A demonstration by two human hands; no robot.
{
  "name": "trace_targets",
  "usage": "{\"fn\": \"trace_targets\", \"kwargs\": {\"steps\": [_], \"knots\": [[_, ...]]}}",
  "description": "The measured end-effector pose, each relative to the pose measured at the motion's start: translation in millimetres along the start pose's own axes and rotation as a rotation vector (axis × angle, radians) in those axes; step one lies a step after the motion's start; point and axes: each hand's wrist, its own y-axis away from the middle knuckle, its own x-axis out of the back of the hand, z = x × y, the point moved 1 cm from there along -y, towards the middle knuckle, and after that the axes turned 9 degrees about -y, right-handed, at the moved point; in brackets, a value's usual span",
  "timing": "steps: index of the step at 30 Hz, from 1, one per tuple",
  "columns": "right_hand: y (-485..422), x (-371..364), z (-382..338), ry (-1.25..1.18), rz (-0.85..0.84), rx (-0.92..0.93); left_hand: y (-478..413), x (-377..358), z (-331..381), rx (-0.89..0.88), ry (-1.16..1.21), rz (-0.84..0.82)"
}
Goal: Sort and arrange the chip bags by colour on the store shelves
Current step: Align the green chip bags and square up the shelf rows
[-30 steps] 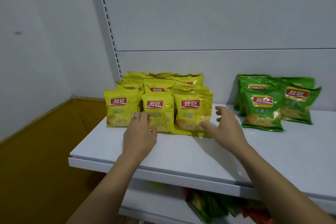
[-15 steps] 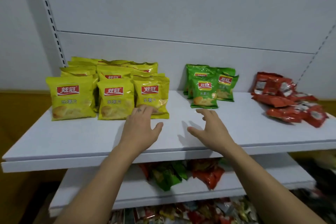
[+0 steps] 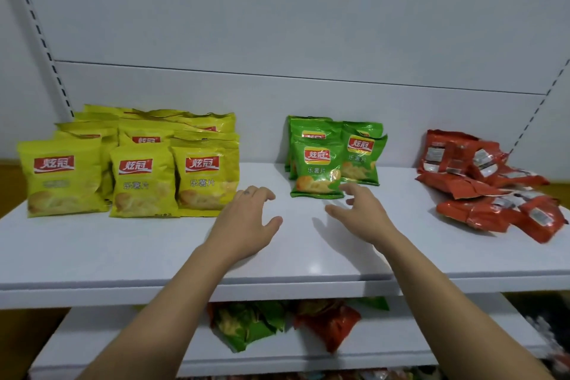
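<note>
Both hands have drifted rightward off the yellow bags (image 3: 142,176): the left hand (image 3: 246,219) hangs slack and empty over the shelf (image 3: 277,259) just beside them, while the right hand (image 3: 359,213), fingers spread and holding nothing, nearly reaches the front green bag (image 3: 317,170). Other green bags (image 3: 361,151) stand mid-shelf, red bags (image 3: 481,191) lie heaped rightward, and mixed bags (image 3: 277,321) sit below.

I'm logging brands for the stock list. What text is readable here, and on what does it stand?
"炫冠": white on the red logo of the yellow bags and the green bags.
"乐薯片": under that logo, on front bags of both colours.
Pale labels on the red bags: too blurred to read.
Print on the bags on the lower shelf: not legible.
</note>
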Motion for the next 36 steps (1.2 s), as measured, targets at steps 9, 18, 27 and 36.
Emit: {"fn": "trace_targets", "kwargs": {"steps": [9,18,27,36], "knots": [[-37.9,63.9,43.0,-0.041,0.024,0.143,-39.3,-44.6,81.2,0.032,-0.018,-0.024],[-22.2,174.5,108.2,0.443,0.123,0.098,-76.5,-80.2,186.3,-0.123,0.033,-0.056],[11.4,197.4,160.3,0.758,0.092,0.14,-62.5,-106.0,221.3,-0.127,0.087,-0.101],[43.6,172.6,85.8,-0.468,-0.054,0.234,-25.8,-78.6,211.7,0.162,0.721,-0.115]]}}
